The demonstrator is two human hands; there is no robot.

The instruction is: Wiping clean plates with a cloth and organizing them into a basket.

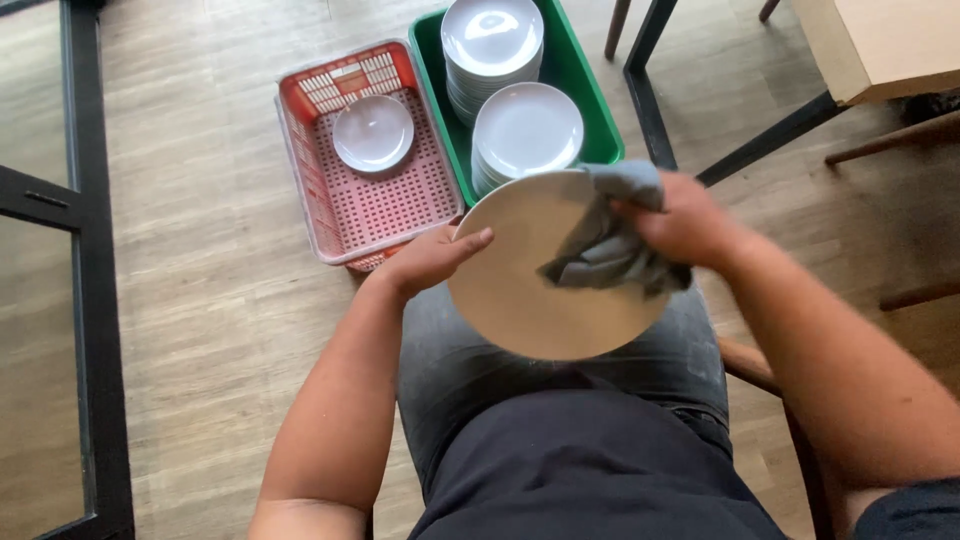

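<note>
I sit with a round white plate (pixel 520 290) held above my lap. My left hand (pixel 430 258) grips its left rim, thumb on the face. My right hand (pixel 680 222) is closed on a grey cloth (pixel 605 250) pressed against the plate's upper right part. Ahead on the floor a green tub (pixel 585 90) holds two stacks of white plates (pixel 527 130). Beside it, a red perforated basket (pixel 385 200) holds a single white plate (pixel 373 133).
A wooden floor (pixel 200 250) lies all around. A light wooden table (pixel 880 40) with black metal legs (pixel 650 110) stands at the upper right. A black door frame (pixel 95 270) runs down the left side. A wooden chair part (pixel 745 362) shows by my right thigh.
</note>
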